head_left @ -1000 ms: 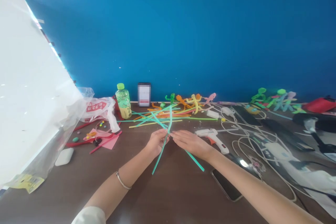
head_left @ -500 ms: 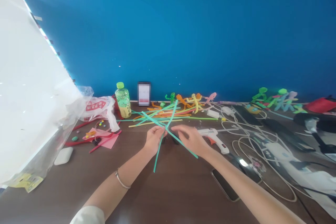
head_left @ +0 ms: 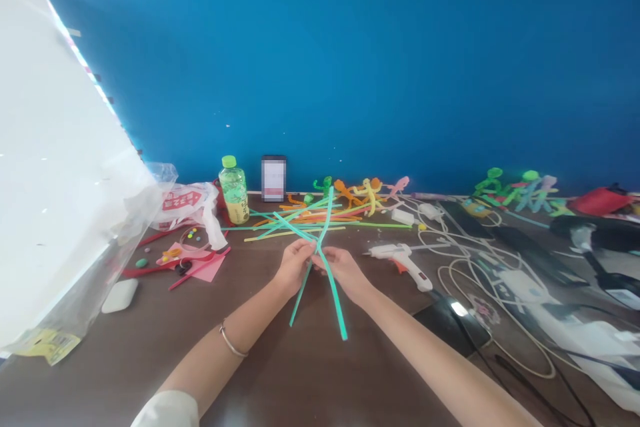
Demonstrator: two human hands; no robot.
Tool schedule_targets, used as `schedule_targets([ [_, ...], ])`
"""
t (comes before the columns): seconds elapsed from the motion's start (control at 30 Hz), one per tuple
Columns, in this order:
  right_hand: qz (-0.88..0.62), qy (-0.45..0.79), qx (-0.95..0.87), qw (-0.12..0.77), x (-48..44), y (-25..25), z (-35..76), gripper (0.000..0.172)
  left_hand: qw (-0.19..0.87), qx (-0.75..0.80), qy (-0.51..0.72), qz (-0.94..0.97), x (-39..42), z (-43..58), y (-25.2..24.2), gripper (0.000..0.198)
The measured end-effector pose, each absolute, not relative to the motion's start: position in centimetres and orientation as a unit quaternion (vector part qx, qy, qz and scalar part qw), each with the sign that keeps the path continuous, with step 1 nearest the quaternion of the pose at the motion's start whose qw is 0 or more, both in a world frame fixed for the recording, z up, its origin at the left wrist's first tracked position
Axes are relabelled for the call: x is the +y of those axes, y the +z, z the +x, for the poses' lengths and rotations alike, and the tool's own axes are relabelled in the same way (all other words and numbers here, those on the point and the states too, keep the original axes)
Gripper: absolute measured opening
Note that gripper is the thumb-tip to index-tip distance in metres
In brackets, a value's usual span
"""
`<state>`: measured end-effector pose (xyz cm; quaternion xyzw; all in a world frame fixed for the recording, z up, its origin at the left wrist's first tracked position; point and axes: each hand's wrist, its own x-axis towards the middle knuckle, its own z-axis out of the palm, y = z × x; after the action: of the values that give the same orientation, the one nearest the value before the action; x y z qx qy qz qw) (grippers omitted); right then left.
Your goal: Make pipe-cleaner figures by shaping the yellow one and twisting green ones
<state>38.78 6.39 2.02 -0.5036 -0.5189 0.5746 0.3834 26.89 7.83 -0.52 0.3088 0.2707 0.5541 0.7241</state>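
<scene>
Two teal pipe cleaners cross in an X above the table, joined near the middle. My left hand pinches them just left of the crossing. My right hand is closed on them from the right, its thumb and fingertips close to the crossing. Two of the teal ends point up and away, and two hang down toward me. Behind my hands lies a loose pile of pipe cleaners in orange, green and yellow.
To the right are a white glue gun, a dark phone and tangled white cables. A green-capped bottle, a propped phone and small pipe cleaner figures stand along the wall. At left lie a plastic bag and a white case.
My right hand has moved left and closed by the crossing. The right lower end of the teal pipe cleaners has swung inward and down. My left hand keeps its pinch.
</scene>
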Motion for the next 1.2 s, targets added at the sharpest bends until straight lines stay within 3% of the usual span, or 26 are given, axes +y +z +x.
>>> schedule_targets([
  [0.2,-0.470,0.428,-0.663,0.396,5.8,2.0,38.9,0.017,0.751,0.241,0.536,0.302,7.8,26.6,-0.4,0.021],
  [0.4,-0.490,0.159,-0.789,0.334,5.7,2.5,41.2,0.014,0.773,0.244,0.527,0.256,8.2,26.3,-0.8,0.018],
  [0.67,-0.444,-0.125,-0.865,0.196,5.4,2.4,42.0,0.023,0.764,0.270,0.523,0.265,8.1,26.7,-1.2,0.024],
  [0.97,-0.435,-0.164,-0.867,0.179,5.0,1.4,41.3,0.020,0.779,0.223,0.537,0.237,7.9,27.4,-0.9,0.025],
  [1.2,-0.441,-0.219,-0.857,0.149,4.8,1.6,41.4,0.018,0.585,0.392,0.585,0.401,8.1,27.6,-1.7,0.025],
])
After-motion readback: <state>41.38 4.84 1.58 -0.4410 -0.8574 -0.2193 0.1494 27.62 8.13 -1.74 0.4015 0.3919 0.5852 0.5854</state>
